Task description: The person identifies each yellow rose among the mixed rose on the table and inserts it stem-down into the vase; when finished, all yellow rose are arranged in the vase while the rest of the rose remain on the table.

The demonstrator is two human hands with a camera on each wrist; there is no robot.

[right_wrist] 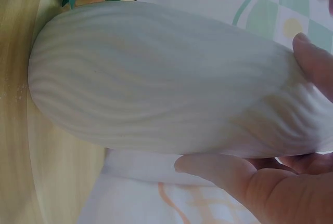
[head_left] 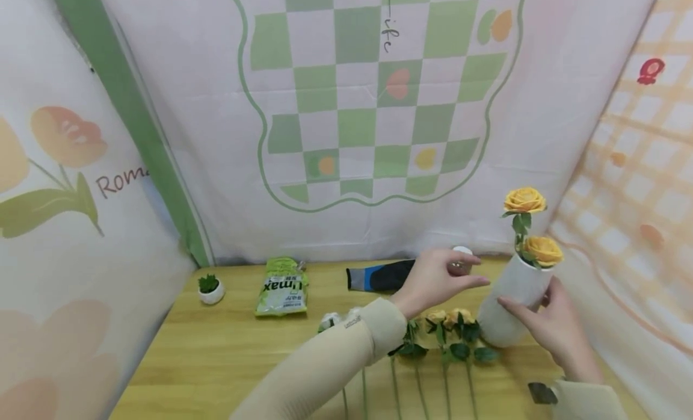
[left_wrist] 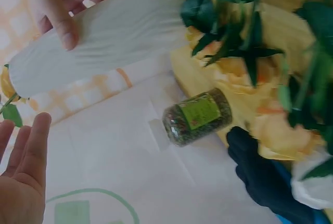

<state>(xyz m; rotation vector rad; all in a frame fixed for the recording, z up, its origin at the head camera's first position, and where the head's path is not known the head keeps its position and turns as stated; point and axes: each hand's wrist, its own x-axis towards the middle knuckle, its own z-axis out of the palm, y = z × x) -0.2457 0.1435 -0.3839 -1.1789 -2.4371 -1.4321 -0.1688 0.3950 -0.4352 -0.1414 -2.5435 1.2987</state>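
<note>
A white ribbed vase (head_left: 509, 302) leans at the right side of the table, two yellow roses (head_left: 533, 227) standing in its mouth. My right hand (head_left: 560, 330) grips it around the upper body, thumb on the near side; the right wrist view shows fingers (right_wrist: 223, 174) against its wall. To the vase's left, my left hand (head_left: 438, 281) hovers with fingers extended and thumb apart, holding nothing. In the left wrist view, that hand (left_wrist: 23, 177) is close to the vase's rim but apart from it. Below it, several yellow roses (head_left: 457, 318) lie with green stems toward me.
Behind my left hand are a black-and-blue glove (head_left: 381, 277) and a clear jar with a green label (left_wrist: 197, 115). White flowers (head_left: 329, 321) lie left of the yellow ones. A green packet (head_left: 281, 287) and small potted plant (head_left: 211, 289) are farther left. Fabric walls border the table.
</note>
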